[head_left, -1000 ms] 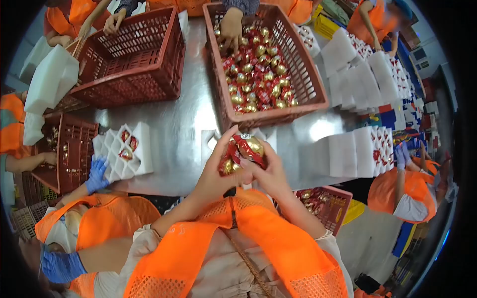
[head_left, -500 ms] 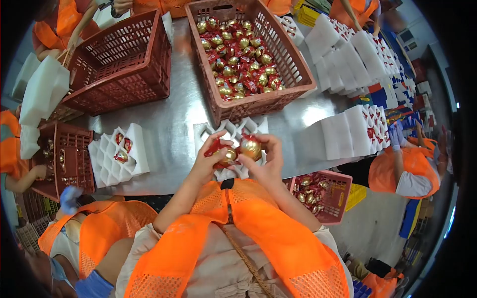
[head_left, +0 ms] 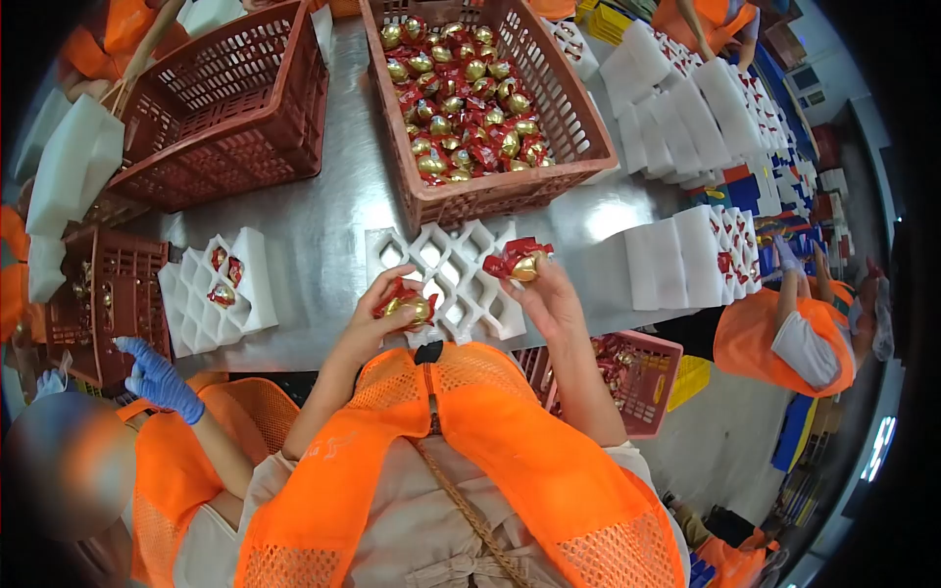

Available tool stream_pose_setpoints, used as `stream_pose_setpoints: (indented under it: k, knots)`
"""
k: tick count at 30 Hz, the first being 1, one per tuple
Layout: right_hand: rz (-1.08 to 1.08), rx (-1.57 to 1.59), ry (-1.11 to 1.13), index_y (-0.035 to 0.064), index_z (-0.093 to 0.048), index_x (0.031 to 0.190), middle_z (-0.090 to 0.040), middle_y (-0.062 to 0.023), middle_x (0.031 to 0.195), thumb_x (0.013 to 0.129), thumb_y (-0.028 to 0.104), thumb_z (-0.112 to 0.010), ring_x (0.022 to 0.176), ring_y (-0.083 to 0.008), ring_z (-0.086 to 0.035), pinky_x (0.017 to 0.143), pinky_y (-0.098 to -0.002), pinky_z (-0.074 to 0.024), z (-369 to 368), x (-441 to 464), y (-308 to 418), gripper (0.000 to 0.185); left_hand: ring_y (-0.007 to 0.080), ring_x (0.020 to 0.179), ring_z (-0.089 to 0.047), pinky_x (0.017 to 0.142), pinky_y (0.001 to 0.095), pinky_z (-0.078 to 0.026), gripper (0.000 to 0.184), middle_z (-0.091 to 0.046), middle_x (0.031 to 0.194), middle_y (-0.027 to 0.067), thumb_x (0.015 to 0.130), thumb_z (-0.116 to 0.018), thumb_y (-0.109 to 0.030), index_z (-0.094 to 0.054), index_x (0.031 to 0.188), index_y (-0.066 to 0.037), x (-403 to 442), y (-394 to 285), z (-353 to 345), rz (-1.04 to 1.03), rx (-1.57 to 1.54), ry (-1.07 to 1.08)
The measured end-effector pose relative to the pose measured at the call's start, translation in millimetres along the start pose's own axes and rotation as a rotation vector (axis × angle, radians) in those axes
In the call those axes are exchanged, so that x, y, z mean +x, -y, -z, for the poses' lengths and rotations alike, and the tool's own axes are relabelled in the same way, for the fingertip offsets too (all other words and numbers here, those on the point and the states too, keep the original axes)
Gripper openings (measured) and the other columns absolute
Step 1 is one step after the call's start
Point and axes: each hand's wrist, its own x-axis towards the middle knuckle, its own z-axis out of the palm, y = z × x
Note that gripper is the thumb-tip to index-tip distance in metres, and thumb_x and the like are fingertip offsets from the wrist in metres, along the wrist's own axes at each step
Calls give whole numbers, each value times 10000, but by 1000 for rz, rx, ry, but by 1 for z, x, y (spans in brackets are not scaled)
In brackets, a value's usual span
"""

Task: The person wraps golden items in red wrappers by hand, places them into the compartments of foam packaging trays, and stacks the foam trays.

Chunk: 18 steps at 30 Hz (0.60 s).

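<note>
My left hand [head_left: 365,323] is closed around a gold ball in a red wrapper [head_left: 416,311], low over the left side of a white foam tray [head_left: 506,319]. A second wrapped gold ball [head_left: 525,267] is gripped in my right hand [head_left: 555,304], between thumb and fingers, at the tray's right edge. The tray has diamond-shaped cells, and the metal table shows through several of them. Behind the tray, a brown plastic crate [head_left: 495,200] holds many similar red-and-gold balls.
Another brown crate [head_left: 221,147] stands back left. A foam tray with a few balls [head_left: 257,284] lies to my left. Stacked foam trays [head_left: 667,260] stand right; a pink crate [head_left: 655,392] sits below the table edge. A co-worker's blue-gloved hand [head_left: 162,380] is at left.
My hands have moved apart, each with its wrapped ball; the right one went to the right and slightly up. The co-worker's gloved hand at left has come into clearer view.
</note>
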Motion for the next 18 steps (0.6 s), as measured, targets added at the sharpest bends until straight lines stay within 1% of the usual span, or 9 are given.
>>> stream_pose_setpoints:
  k: [3, 6, 9, 11, 12, 15, 16, 17, 18]
  knots:
    - [7, -43, -1, 36, -453, 1195, -561, -111, 1134, 786, 12, -650, 1074, -245, -547, 1002, -431, -400, 4, -3, -10, 454, 148, 1002, -548, 801, 249, -477, 606, -519, 1157, 63, 816, -671, -100, -377, 1346, -119, 7, 0, -8, -110, 239, 28]
    - [217, -107, 63, 55, -377, 1219, -509, -120, 1197, 707, -88, -690, 1086, -229, -536, 992, -380, -414, -4, 0, -30, 617, 135, 1024, -539, 866, 245, -439, 618, -522, 1172, 63, 809, -669, -84, -376, 1352, -120, 9, -18, -23, -97, 285, 157]
    - [394, -335, 74, 43, -376, 1182, -489, -118, 1199, 680, -114, -692, 1078, -212, -530, 963, -345, -435, -26, -5, -47, 614, 137, 1047, -536, 871, 253, -448, 609, -532, 1182, 59, 825, -662, -102, -371, 1360, -112, 16, -15, -37, -96, 271, 229]
    - [428, -541, 69, 40, -376, 1151, -468, -94, 1144, 663, -100, -712, 1057, -174, -500, 938, -305, -435, -36, -5, -61, 609, 136, 1013, -556, 851, 263, -470, 588, -554, 1158, 59, 840, -659, -131, -379, 1355, -95, 19, -17, -54, 161, -203, 23]
    - [443, -616, 59, 38, -376, 1146, -457, -85, 1135, 681, -83, -702, 1052, -166, -492, 932, -297, -427, -39, -6, -71, 581, 128, 949, -578, 803, 269, -496, 550, -581, 1107, 58, 829, -687, -187, -428, 1299, -66, 20, -14, -61, 31, -105, -37]
    - [508, -859, 120, 32, -377, 1143, -423, -71, 1126, 740, -7, -674, 1029, -152, -474, 912, -284, -408, -51, -15, -73, 503, 117, 901, -586, 748, 258, -500, 506, -600, 1054, 53, 796, -727, -216, -489, 1210, -48, 23, -7, -55, -5, 64, -142]
    - [414, -892, 190, 33, -377, 1153, -416, -75, 1130, 744, 13, -674, 1027, -155, -476, 910, -280, -403, -53, -17, -69, 505, 102, 857, -588, 697, 243, -497, 464, -622, 967, 37, 757, -766, -238, -541, 1108, -32, 22, -5, -54, -89, 110, -197]
    - [320, -924, 260, 34, -377, 1162, -410, -78, 1135, 748, 33, -673, 1024, -158, -478, 908, -275, -398, -51, -18, -65, 509, 102, 857, -588, 697, 243, -497, 464, -622, 967, 37, 757, -766, -238, -541, 1108, -32, 21, -4, -49, -91, 109, -206]
    - [386, -1152, 368, 35, -376, 1194, -419, -83, 1131, 740, 78, -707, 1014, -166, -485, 868, -283, -424, -45, -13, -54, 564, 99, 843, -591, 720, 243, -492, 423, -629, 955, 34, 763, -755, -195, -552, 1096, -29, 19, -4, -42, -97, 189, -181]
